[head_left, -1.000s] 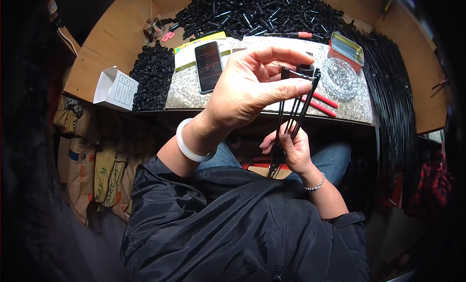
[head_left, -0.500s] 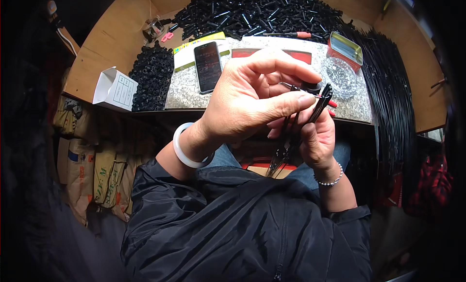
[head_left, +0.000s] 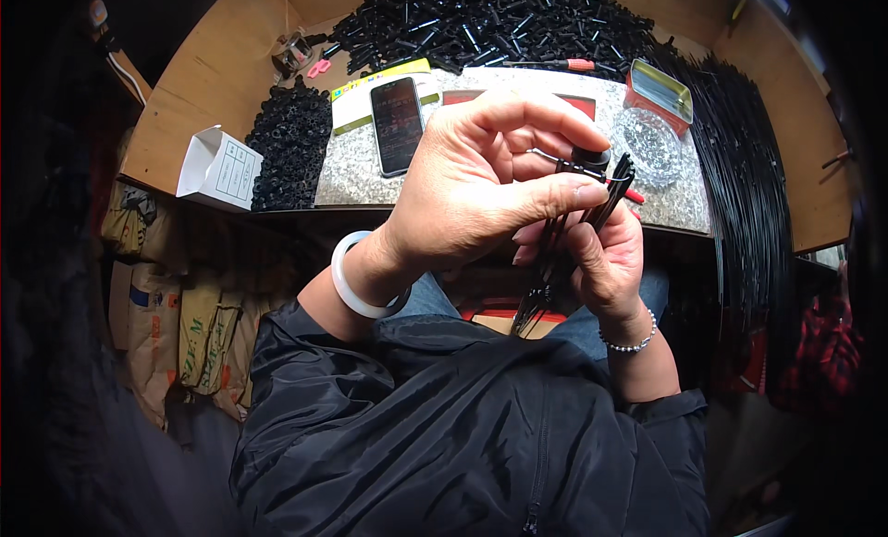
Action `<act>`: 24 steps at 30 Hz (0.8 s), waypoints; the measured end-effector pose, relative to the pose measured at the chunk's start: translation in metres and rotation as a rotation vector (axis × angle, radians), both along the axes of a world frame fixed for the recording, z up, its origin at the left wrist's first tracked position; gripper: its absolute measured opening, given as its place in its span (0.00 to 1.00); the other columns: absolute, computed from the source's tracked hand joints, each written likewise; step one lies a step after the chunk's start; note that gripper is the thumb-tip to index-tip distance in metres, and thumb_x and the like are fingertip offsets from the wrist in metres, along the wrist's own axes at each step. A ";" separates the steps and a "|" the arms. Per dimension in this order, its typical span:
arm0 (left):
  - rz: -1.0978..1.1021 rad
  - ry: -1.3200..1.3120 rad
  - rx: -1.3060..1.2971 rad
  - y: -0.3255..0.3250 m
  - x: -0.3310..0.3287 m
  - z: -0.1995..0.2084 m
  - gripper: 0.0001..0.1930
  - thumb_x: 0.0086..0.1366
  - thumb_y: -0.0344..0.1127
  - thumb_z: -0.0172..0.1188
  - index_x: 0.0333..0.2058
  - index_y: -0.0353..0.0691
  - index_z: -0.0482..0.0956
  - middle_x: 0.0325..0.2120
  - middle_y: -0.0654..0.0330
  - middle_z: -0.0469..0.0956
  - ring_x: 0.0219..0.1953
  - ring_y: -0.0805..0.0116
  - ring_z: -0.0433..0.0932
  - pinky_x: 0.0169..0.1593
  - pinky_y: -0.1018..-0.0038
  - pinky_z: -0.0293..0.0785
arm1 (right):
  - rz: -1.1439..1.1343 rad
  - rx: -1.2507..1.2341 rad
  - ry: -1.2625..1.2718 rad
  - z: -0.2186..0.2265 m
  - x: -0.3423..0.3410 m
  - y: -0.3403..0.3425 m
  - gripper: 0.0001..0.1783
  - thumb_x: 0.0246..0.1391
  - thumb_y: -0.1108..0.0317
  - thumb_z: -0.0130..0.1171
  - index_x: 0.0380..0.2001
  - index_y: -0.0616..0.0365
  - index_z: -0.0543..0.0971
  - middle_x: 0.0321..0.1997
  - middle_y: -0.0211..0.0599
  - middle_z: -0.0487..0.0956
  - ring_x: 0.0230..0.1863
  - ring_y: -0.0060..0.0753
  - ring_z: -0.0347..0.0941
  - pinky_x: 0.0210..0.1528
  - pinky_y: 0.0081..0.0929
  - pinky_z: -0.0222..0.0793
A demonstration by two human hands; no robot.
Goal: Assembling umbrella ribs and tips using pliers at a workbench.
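Note:
My left hand (head_left: 486, 172), with a white bangle at its wrist, is closed in a pinch at the middle. A small round black piece (head_left: 592, 156) sits under its index fingertip, and a thin silvery wire (head_left: 546, 153) runs between finger and thumb toward it. My right hand (head_left: 606, 255), wearing a beaded bracelet, is below and to the right, its fingers wrapped round a bundle of thin black rods (head_left: 621, 187). The rods' upper ends meet the round piece near my left thumb, while more lengths (head_left: 532, 306) hang toward my lap. My left fingers partly hide the join.
Behind my hands is a speckled board (head_left: 356, 181) with a phone (head_left: 398, 125), a clear dish (head_left: 647, 148) and an open tin (head_left: 661, 95). Black parts (head_left: 481, 28) are heaped at the back, smaller ones (head_left: 291, 148) at left. Long black rods (head_left: 740, 167) overhang the right edge.
The round black piece shows more fully beneath my left fingertip. The wire now curves beside the rod tops. Both hands have shifted only slightly, keeping their grips.

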State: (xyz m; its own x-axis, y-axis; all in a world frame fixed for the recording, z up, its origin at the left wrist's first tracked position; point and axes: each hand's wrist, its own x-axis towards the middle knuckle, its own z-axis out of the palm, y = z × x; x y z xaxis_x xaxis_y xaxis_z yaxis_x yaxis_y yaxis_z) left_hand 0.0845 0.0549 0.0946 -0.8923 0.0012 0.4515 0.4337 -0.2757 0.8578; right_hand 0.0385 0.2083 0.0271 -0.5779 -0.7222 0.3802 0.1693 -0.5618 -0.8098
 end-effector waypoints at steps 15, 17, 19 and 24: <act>0.015 0.042 -0.037 -0.002 -0.001 0.002 0.17 0.52 0.17 0.62 0.42 0.28 0.74 0.33 0.53 0.77 0.36 0.71 0.79 0.40 0.80 0.77 | -0.009 0.000 0.038 0.000 0.000 0.000 0.08 0.59 0.71 0.50 0.39 0.65 0.69 0.36 0.46 0.77 0.35 0.28 0.76 0.41 0.26 0.75; 0.013 0.017 -0.022 -0.001 0.001 0.006 0.16 0.52 0.17 0.62 0.41 0.27 0.74 0.35 0.53 0.75 0.37 0.71 0.77 0.42 0.79 0.76 | -0.012 0.003 0.038 0.000 0.000 -0.001 0.08 0.59 0.71 0.50 0.39 0.64 0.68 0.36 0.46 0.77 0.35 0.29 0.77 0.41 0.26 0.75; 0.013 -0.007 -0.009 0.001 0.004 0.009 0.15 0.51 0.16 0.61 0.40 0.26 0.75 0.36 0.54 0.73 0.38 0.71 0.76 0.43 0.79 0.74 | -0.015 0.006 0.040 0.000 0.000 -0.001 0.09 0.59 0.71 0.50 0.39 0.64 0.68 0.36 0.47 0.77 0.35 0.29 0.77 0.40 0.26 0.75; 0.045 -0.043 0.012 0.002 0.006 0.009 0.13 0.51 0.17 0.61 0.38 0.27 0.77 0.33 0.55 0.74 0.36 0.73 0.76 0.42 0.81 0.72 | -0.012 -0.023 0.064 -0.002 0.000 -0.001 0.10 0.59 0.69 0.50 0.39 0.64 0.67 0.36 0.47 0.77 0.36 0.31 0.77 0.41 0.27 0.75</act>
